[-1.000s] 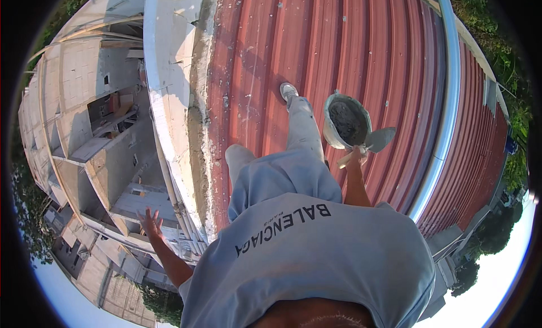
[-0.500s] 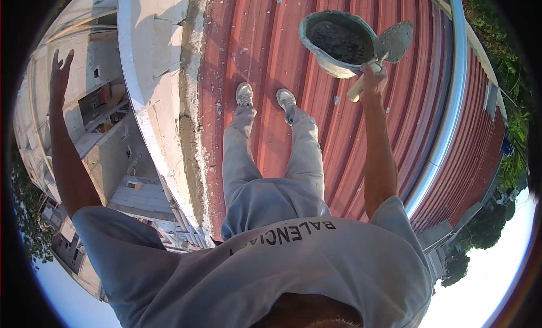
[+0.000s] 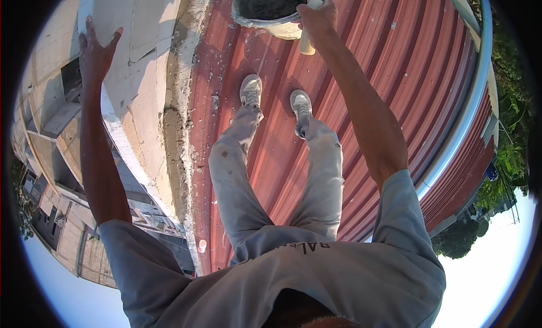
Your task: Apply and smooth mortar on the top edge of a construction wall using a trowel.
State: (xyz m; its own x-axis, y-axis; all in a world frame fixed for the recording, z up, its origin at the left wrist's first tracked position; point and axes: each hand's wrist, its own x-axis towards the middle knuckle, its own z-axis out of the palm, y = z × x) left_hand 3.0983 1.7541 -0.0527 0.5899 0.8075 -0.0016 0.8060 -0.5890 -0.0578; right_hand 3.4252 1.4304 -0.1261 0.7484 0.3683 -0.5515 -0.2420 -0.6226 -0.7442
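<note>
At the top of the view, my right hand [image 3: 319,22] is closed around the pale handle of a trowel [image 3: 306,44]. Its blade is cut off by the upper edge. Right beside that hand is a bucket [image 3: 276,28] with dark wet mortar [image 3: 274,3] inside; my fingers meet its rim, but whether they grip it too I cannot tell. My left hand [image 3: 97,54] is raised with fingers spread and holds nothing. It appears over the outer edge of the pale wall [image 3: 149,23], and I cannot tell if it touches it.
My shoes stand on a red ribbed metal roof [image 3: 361,102] dotted with mortar crumbs. A rough mortar strip [image 3: 175,113] runs between roof and wall. Beyond the wall, unfinished buildings [image 3: 62,175] lie lower down. A shiny metal pipe [image 3: 451,170] curves along the right, with trees [image 3: 511,136] past it.
The bucket and trowel have shifted left and up in view with my right hand. My left hand has come inward, closer to the wall. My feet are slightly further apart.
</note>
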